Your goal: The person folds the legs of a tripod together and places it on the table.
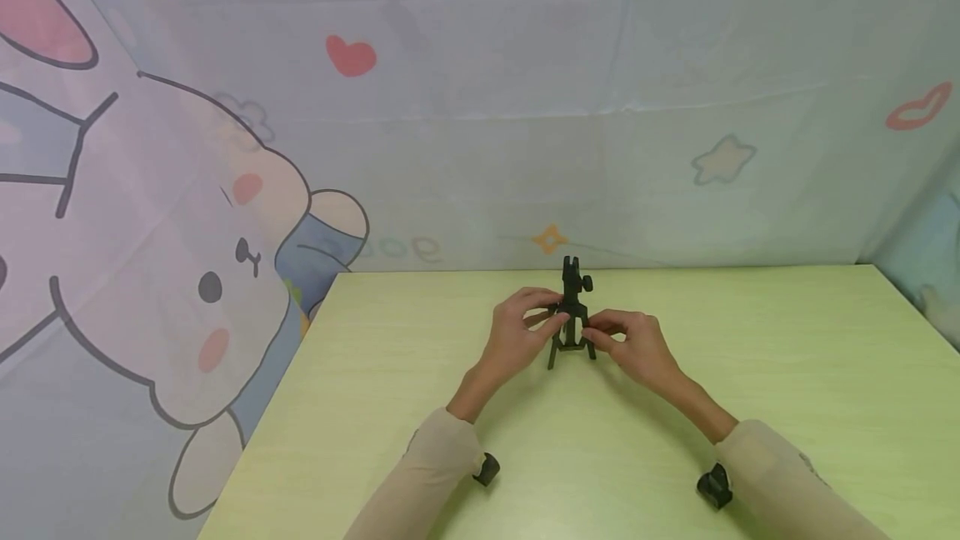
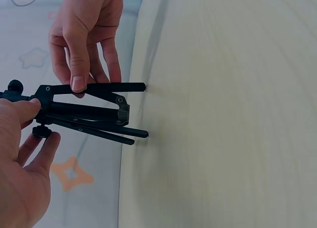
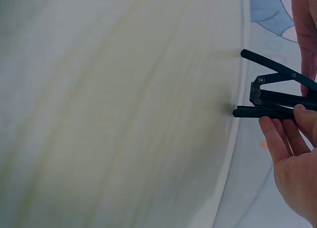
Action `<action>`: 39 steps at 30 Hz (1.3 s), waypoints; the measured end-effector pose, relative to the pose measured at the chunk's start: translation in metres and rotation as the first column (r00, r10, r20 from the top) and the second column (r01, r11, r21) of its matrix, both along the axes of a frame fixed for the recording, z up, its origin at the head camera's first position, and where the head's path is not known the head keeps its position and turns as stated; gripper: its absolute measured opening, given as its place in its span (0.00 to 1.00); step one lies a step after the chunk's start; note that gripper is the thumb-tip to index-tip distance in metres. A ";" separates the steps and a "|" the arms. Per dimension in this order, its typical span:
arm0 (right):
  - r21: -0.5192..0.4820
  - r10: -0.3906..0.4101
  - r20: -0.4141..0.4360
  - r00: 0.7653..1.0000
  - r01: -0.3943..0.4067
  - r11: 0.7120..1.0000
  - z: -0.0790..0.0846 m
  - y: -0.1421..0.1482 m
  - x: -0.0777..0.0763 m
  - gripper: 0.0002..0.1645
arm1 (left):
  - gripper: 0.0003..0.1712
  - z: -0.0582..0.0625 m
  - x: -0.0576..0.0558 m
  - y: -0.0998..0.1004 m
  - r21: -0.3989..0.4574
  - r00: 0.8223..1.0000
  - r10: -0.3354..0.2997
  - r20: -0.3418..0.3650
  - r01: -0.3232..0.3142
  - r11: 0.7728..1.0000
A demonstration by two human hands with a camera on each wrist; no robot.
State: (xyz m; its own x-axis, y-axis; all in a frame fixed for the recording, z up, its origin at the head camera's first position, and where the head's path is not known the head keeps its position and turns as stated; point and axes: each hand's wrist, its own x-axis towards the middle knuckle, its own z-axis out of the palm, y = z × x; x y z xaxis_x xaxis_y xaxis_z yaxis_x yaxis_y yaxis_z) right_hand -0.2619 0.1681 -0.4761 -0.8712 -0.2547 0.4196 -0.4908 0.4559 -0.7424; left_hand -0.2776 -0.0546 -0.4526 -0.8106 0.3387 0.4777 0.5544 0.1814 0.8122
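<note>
A small black tripod [image 1: 571, 283] with a clamp-like top and a side knob is held upright near the table's far edge. My left hand [image 1: 517, 332] grips its upper body; in the left wrist view the thumb lies on the body [image 2: 84, 109] and fingertips touch a knob [image 2: 42, 132]. One leg is pinched between thumb and fingers of my right hand [image 1: 636, 347], which shows at the lower right of the right wrist view. The legs [image 3: 267, 63] stand partly spread, joined by braces to the centre column. Whether every foot touches the table, I cannot tell.
Under the hands is a pale yellow-green table [image 1: 600, 473]. A printed cloth [image 1: 510, 157] with hearts, stars and a large rabbit hangs behind it and along the left side. Small black devices [image 1: 715, 486] are worn at both sleeves.
</note>
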 end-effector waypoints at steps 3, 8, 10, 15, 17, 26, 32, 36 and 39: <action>-0.009 -0.001 0.006 1.000 0.001 1.000 0.000 0.000 0.000 0.06 | 0.15 0.000 0.000 0.000 0.003 1.000 -0.001 0.001 0.001 1.000; 0.002 0.011 -0.003 1.000 -0.011 1.000 0.002 0.000 0.000 0.06 | 0.14 -0.001 -0.001 -0.001 0.013 1.000 -0.007 -0.007 0.007 1.000; 0.014 0.018 0.000 1.000 -0.018 1.000 0.002 0.001 -0.001 0.06 | 0.13 -0.001 -0.001 -0.001 0.016 1.000 -0.011 -0.014 0.011 1.000; 0.052 0.047 0.042 0.998 -0.049 0.997 0.000 0.006 -0.003 0.06 | 0.12 0.000 -0.003 -0.001 0.010 0.999 -0.024 -0.039 0.024 1.000; 0.077 0.059 0.053 0.997 -0.063 0.995 -0.002 0.008 -0.004 0.07 | 0.12 0.001 -0.003 -0.001 -0.005 0.998 -0.024 -0.050 0.023 1.000; 0.159 0.140 0.042 0.989 -0.145 0.977 -0.003 0.012 -0.009 0.04 | 0.13 0.007 0.000 0.001 -0.104 0.992 -0.001 -0.127 -0.012 0.995; 0.181 0.168 0.054 0.984 -0.175 0.968 -0.002 0.012 -0.014 0.04 | 0.12 0.010 0.001 0.001 -0.138 0.993 0.007 -0.121 -0.024 0.990; 0.209 0.166 0.049 0.985 -0.173 0.963 -0.002 0.012 -0.016 0.04 | 0.10 0.013 0.001 0.001 -0.145 0.993 0.005 -0.119 -0.022 0.989; 0.222 0.173 0.038 0.984 -0.177 0.959 -0.001 0.012 -0.016 0.05 | 0.10 0.014 0.000 0.001 -0.137 0.994 -0.003 -0.113 -0.012 0.990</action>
